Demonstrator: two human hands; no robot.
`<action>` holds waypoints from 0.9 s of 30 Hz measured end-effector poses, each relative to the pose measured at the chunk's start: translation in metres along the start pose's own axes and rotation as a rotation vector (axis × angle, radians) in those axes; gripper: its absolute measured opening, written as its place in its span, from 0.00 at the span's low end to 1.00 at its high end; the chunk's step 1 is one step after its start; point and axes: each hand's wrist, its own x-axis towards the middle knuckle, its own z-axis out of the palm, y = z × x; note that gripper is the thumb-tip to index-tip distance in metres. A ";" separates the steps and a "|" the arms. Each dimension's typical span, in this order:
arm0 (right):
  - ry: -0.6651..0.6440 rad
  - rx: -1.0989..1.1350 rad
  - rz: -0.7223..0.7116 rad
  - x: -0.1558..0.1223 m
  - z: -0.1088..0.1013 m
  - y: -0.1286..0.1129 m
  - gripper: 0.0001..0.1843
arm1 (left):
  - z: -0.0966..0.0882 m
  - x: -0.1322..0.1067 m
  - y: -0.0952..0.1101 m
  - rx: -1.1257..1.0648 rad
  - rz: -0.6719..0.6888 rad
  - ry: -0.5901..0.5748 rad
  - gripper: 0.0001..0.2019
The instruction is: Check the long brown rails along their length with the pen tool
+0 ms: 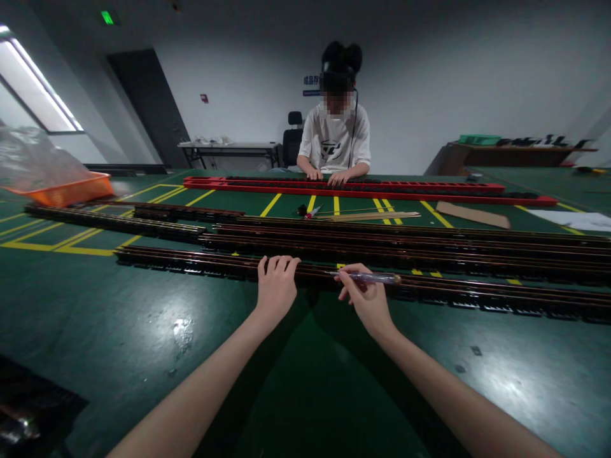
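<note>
A long dark strip with copper-coloured rods (453, 294) lies across the green table in front of me. My left hand (277, 283) rests over its left part, fingers bent across it toward the far edge; the thumb is hidden. In my right hand (367, 296) is a screwdriver with a clear handle (377, 278), held pen-like between closed fingers. Its thin shaft points left, with the tip close above the strip; whether it touches cannot be made out. Just beyond lie several similar dark strips (382, 238), side by side.
Across the table a person (337, 140) has both hands at a long red rack (429, 191). An orange basket (67, 189) with clear plastic bags stands far left. Thin sticks (377, 216), a cardboard piece (472, 214) and white paper (573, 220) lie beyond the strips.
</note>
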 end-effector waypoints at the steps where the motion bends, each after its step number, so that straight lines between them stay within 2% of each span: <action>1: 0.001 -0.002 0.000 0.000 0.000 0.000 0.12 | 0.000 0.000 0.000 0.000 0.000 -0.001 0.19; 27: -0.002 -0.009 0.021 0.000 0.000 -0.003 0.12 | -0.003 0.000 0.000 -0.013 0.009 -0.011 0.19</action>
